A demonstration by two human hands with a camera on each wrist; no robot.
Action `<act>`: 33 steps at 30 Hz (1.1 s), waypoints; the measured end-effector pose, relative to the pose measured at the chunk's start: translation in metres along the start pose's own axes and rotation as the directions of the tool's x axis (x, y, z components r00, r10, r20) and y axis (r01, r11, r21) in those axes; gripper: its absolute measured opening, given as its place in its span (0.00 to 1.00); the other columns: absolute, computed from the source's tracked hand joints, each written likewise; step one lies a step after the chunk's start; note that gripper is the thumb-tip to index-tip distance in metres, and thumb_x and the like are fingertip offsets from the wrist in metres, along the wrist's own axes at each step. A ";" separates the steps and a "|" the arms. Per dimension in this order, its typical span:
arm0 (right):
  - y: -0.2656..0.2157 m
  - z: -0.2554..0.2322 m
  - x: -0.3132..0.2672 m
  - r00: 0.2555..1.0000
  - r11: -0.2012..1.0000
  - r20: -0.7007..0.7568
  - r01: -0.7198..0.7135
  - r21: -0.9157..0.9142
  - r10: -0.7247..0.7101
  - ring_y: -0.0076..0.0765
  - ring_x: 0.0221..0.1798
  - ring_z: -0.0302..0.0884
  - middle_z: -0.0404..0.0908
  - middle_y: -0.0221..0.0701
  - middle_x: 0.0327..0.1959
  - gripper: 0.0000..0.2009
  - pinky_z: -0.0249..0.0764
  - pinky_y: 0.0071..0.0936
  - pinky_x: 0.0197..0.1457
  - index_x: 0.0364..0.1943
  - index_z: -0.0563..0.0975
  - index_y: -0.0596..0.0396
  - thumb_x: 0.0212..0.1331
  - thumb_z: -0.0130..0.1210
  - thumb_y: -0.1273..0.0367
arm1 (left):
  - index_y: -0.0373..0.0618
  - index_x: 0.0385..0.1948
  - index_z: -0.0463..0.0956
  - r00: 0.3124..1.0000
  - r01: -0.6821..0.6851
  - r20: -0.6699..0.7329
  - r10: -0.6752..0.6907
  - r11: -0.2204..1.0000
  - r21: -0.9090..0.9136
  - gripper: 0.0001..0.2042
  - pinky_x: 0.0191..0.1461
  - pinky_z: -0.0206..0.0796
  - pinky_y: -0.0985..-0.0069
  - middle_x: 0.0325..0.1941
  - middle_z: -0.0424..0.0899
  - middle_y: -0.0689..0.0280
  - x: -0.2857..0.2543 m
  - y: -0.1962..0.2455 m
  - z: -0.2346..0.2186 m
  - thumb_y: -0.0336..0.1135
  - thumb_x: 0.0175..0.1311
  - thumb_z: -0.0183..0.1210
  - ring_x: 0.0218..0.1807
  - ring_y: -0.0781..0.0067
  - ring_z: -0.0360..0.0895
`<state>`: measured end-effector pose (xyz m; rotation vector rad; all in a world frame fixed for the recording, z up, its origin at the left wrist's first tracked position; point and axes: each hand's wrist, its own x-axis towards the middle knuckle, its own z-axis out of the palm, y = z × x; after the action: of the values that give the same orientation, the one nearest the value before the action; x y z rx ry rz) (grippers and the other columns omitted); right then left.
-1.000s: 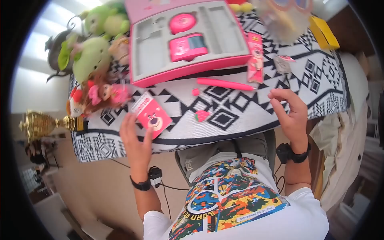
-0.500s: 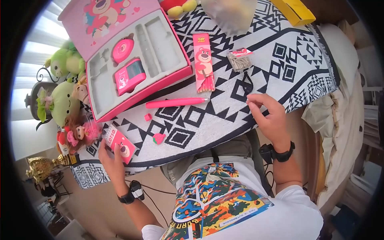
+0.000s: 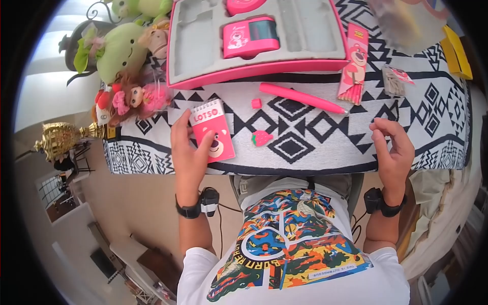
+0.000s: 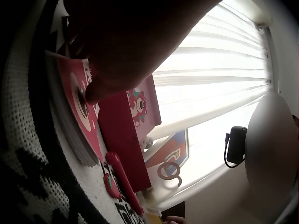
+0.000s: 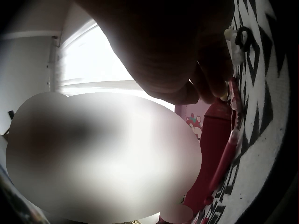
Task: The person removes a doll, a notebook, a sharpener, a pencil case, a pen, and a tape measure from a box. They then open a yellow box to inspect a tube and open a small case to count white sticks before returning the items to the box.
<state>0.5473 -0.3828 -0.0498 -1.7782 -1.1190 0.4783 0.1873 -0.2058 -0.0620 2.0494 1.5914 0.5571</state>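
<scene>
A pink spiral notepad with "LOTSO" and a bear on its cover lies near the front edge of the patterned cloth. My left hand grips its left side, thumb on the cover and fingers at the far edge. In the left wrist view the thumb lies across the notepad, its page stack facing the camera. Out to the right, my right hand hovers by the cloth's front edge, fingers loosely curled around nothing visible. Between the hands are a strawberry-shaped piece, a small pink cube and a pink pen.
Behind lies a pink box whose grey insert holds a pink sharpener-like piece. At right are a pencil pack, a bag of small sticks and a yellow box. A doll, plush toys and a gold trophy crowd the left.
The head view swung left and back. The notepad has shifted a little right and sits straighter, my left hand staying on it. My right hand remains loosely curled at the right.
</scene>
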 end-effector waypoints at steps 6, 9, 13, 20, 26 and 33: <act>-0.024 0.034 0.007 0.984 0.990 0.122 0.128 0.055 -0.134 0.26 0.35 0.80 0.86 0.33 0.37 0.10 0.75 0.23 0.42 0.44 0.82 0.60 0.58 0.60 0.81 | 0.40 0.68 0.67 0.999 -0.049 -0.013 0.049 0.997 -0.063 0.33 0.58 0.72 0.67 0.66 0.72 0.53 0.001 0.008 0.009 0.28 0.60 0.68 0.55 0.61 0.77; -0.030 0.041 0.008 0.969 0.985 0.181 0.165 0.044 -0.170 0.30 0.34 0.81 0.85 0.34 0.36 0.11 0.76 0.24 0.41 0.43 0.83 0.60 0.55 0.61 0.81 | 0.39 0.68 0.66 0.992 -0.116 -0.066 0.112 0.991 -0.064 0.34 0.63 0.69 0.63 0.70 0.67 0.48 -0.004 0.010 0.011 0.29 0.58 0.70 0.63 0.54 0.74; -0.032 0.050 0.006 0.963 0.985 0.213 0.158 0.062 -0.168 0.30 0.34 0.81 0.85 0.34 0.36 0.11 0.76 0.25 0.41 0.42 0.83 0.60 0.55 0.61 0.81 | 0.39 0.68 0.67 0.976 -0.214 -0.029 0.216 0.975 0.062 0.37 0.70 0.62 0.57 0.74 0.61 0.44 -0.023 0.028 0.013 0.31 0.53 0.73 0.70 0.44 0.66; -0.036 0.058 0.003 0.944 0.989 0.293 0.144 0.043 -0.150 0.34 0.34 0.84 0.85 0.36 0.35 0.10 0.77 0.27 0.40 0.43 0.83 0.59 0.56 0.62 0.79 | 0.39 0.64 0.70 0.936 -0.334 -0.068 0.344 0.934 0.125 0.32 0.70 0.62 0.54 0.70 0.67 0.48 -0.025 0.017 0.032 0.23 0.51 0.66 0.69 0.43 0.66; -0.040 0.059 0.006 0.924 0.980 0.327 0.185 0.070 -0.198 0.37 0.34 0.83 0.85 0.36 0.36 0.10 0.77 0.30 0.39 0.44 0.83 0.58 0.57 0.63 0.77 | 0.39 0.59 0.74 0.937 -0.297 -0.157 0.312 0.948 0.115 0.29 0.68 0.62 0.50 0.65 0.72 0.49 -0.015 0.021 0.036 0.20 0.49 0.63 0.64 0.41 0.69; -0.030 0.034 0.008 0.958 0.990 0.254 0.138 0.006 -0.135 0.37 0.34 0.83 0.86 0.36 0.39 0.10 0.78 0.30 0.40 0.44 0.83 0.57 0.58 0.64 0.75 | 0.40 0.55 0.77 0.906 -0.345 -0.145 0.397 0.893 0.290 0.22 0.71 0.60 0.55 0.60 0.79 0.53 -0.012 0.027 0.027 0.25 0.57 0.69 0.67 0.47 0.70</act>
<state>0.5120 -0.3546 -0.0387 -1.6683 -1.4154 0.6288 0.2211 -0.2261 -0.0680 2.5987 1.4417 0.7455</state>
